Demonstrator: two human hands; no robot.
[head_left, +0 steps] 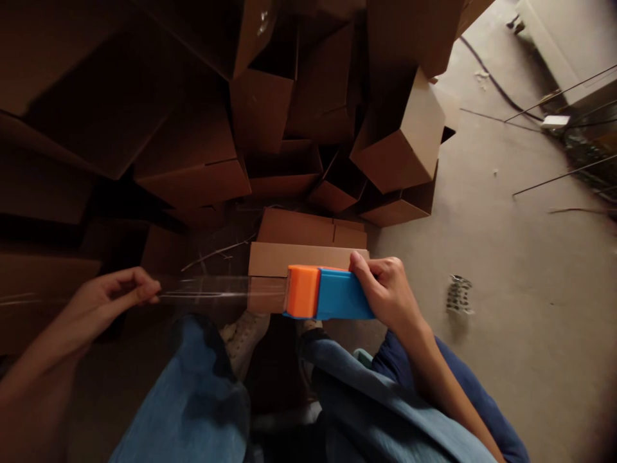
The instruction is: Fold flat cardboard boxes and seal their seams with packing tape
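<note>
My right hand point(393, 289) grips a blue and orange tape dispenser point(332, 292) over a cardboard box point(308, 259) on the floor in front of my feet. A strip of clear tape point(207, 287) stretches from the dispenser's orange end out to the left. My left hand point(120, 292) pinches this tape between thumb and fingers, well away from the box. Some tape trails on past that hand toward the left edge. The dispenser hides part of the box's near side; whether it touches the box I cannot tell.
Many cardboard boxes point(193, 161), several of them open, are piled ahead and to the left. A small perforated metal piece point(459, 294) lies on the concrete floor point(511, 257) at right. Farther off are a cable point(501, 83), thin rods point(562, 177) and a pale cabinet-like object point(573, 45).
</note>
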